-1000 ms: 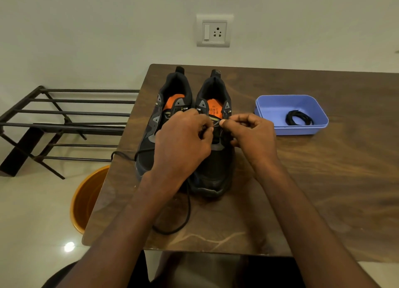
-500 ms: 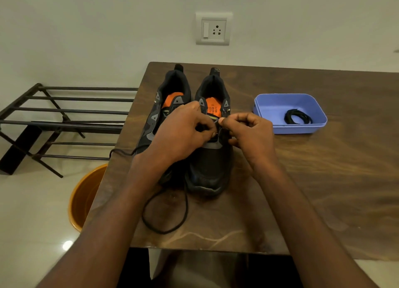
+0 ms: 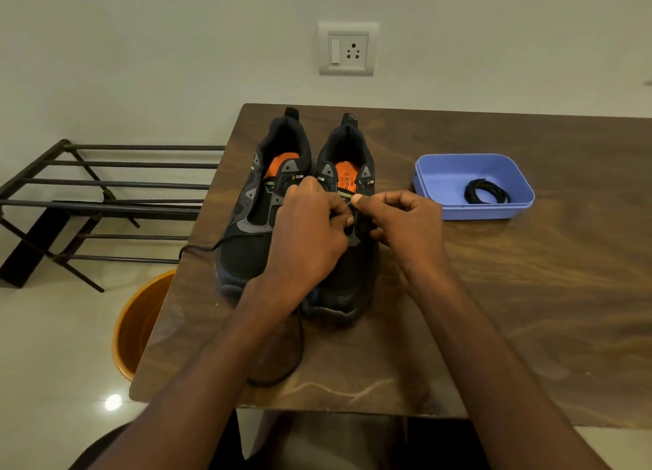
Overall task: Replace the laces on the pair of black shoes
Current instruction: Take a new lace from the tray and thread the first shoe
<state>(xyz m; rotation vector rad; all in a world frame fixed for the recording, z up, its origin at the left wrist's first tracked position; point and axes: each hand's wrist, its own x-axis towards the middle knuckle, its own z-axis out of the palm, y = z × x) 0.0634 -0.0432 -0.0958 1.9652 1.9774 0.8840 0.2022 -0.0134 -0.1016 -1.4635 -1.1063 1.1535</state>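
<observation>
The two black shoes stand side by side near the bench's (image 3: 529, 311) back left corner, heels toward the wall and toes toward the person. The left shoe (image 3: 254, 230) shows bare eyelets with no lace across its tongue, so it seems already stripped. A loose lace (image 3: 296, 356) trails from under the left wrist, loops over the bench toward its front edge, and another black strand runs from the left shoe's toe off the left edge; I cannot tell whether these are one lace or two, nor whether it is old or new. The right shoe (image 3: 349, 258) is the one in hand: both hands meet over its eyelets. The left hand (image 3: 310, 237) has its fingers curled over the middle of the shoe, apparently gripping lace or the eyelet flap, though what exactly is hidden. The right hand (image 3: 405, 226) has thumb and forefinger pressed together on what looks like a lace tip at the tongue. Whether the lace is coming out or going in cannot be read from this view. Toward the back, right of the shoes, a blue tray (image 3: 441, 180) holds a coiled black lace (image 3: 487, 192), untouched, so at least one lace is not yet threaded. By my judgement the task is in its early or middle part: neither shoe is fully laced, and tying is still ahead. Beyond the left edge, an orange bucket (image 3: 141, 328) and a metal rack (image 3: 106, 201) stand on the floor.
</observation>
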